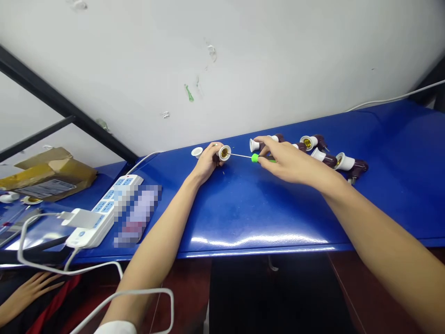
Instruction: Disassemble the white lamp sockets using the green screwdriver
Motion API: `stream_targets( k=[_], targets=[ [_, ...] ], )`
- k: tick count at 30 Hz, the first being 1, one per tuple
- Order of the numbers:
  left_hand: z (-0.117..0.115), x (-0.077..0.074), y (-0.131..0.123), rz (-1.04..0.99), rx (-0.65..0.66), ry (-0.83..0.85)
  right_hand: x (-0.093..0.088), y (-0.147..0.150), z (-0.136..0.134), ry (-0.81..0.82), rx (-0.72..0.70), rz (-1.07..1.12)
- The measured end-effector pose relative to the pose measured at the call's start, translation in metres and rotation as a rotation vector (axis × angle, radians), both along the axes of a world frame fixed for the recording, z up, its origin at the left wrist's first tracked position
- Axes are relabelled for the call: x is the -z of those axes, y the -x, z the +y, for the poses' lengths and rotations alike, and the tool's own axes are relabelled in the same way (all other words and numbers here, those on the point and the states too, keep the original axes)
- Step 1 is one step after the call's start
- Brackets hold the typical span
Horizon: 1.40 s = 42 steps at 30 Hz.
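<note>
Head view gives me the green-handled screwdriver pinched in the fingers of the right hand, its thin shaft nearly level and pointing left at the white lamp socket gripped by the left hand. On the blue bench I count five brown-plugged sockets (they overlap, so roughly) and one white cap.

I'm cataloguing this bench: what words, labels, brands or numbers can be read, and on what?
Nothing is legible: the label on the cardboard box is too small and blurred, the power strip shows no readable marks, and the white lamp holders and green-handled screwdriver show none.
</note>
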<state>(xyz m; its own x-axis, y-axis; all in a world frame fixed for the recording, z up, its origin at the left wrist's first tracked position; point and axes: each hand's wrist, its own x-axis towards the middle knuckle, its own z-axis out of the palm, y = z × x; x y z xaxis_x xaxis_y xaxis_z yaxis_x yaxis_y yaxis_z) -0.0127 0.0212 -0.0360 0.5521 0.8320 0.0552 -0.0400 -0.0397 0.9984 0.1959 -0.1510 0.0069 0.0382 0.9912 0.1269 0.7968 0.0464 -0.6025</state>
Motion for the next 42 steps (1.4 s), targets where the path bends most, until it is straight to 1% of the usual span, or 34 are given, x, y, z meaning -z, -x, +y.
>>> stream_targets(
  k=[8, 12, 21, 26, 28, 33, 37, 42],
  targets=[
    [0.001, 0.002, 0.000, -0.002, 0.009, 0.007, 0.003, -0.001, 0.001, -0.017, -0.005, -0.016],
    [0.002, 0.003, 0.001, -0.004, 0.016, -0.001, 0.001, -0.001, 0.001, 0.012, 0.002, -0.021],
    [-0.001, 0.000, -0.001, -0.009, -0.002, 0.026, 0.000, -0.001, 0.000, 0.021, 0.011, -0.020],
    [0.003, 0.005, 0.001, 0.003, -0.002, 0.002, 0.005, -0.001, 0.003, -0.017, -0.038, -0.017],
    [0.005, 0.006, 0.002, -0.004, -0.023, -0.007, 0.006, 0.000, 0.004, 0.003, -0.042, -0.033],
    [0.008, 0.008, 0.002, -0.019, -0.056, -0.015, 0.008, 0.004, 0.004, 0.141, -0.045, -0.055],
    [0.009, 0.010, 0.003, -0.003, -0.062, -0.031, 0.011, 0.004, 0.005, 0.091, -0.067, -0.083],
    [0.010, 0.010, 0.003, -0.018, -0.088, -0.035, 0.016, 0.002, 0.008, 0.109, -0.047, -0.073]
  ],
)
